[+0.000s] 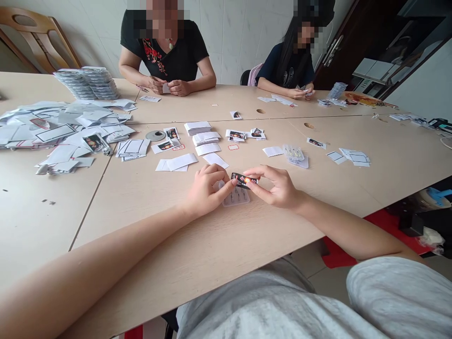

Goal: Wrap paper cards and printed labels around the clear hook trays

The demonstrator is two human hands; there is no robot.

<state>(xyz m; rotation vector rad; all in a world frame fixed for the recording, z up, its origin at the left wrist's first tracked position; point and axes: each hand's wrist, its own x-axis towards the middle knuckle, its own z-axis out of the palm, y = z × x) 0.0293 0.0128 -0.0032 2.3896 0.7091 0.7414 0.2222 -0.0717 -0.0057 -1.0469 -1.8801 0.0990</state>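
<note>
Head view: both hands met near the centre of the frame, above the pale tabletop (pixel 197 245). The left hand (pixel 209 189) pinched the left end of a small black label (pixel 243 180) between thumb and fingers; the right hand (pixel 277 186) pinched its right end with thumb and fingertips, its palm raised. The label, printed in orange and white, lay over the far part of a clear plastic case (pixel 236 198); whether the two touched could not be told. Judgement on handling: the label called for light, even pressure at both ends, since a harder pull on one side would likely skew or crease it. Keeping the thumbs near its edges would have left the print in sight, and lining it up squarely with the case's rim seemed the surest check against a tilt. Containers: the case under the hands held a row of small slender items, too small to identify. A second clear case (pixel 294 153), right of centre, lay on a pale flat piece and held similar small items. At upper left, stacked flat packs (pixel 84 82) rose in tall piles; their contents could not be made out. A heap of white packets (pixel 67 127) spread below them, some with dark or red borders.
</note>
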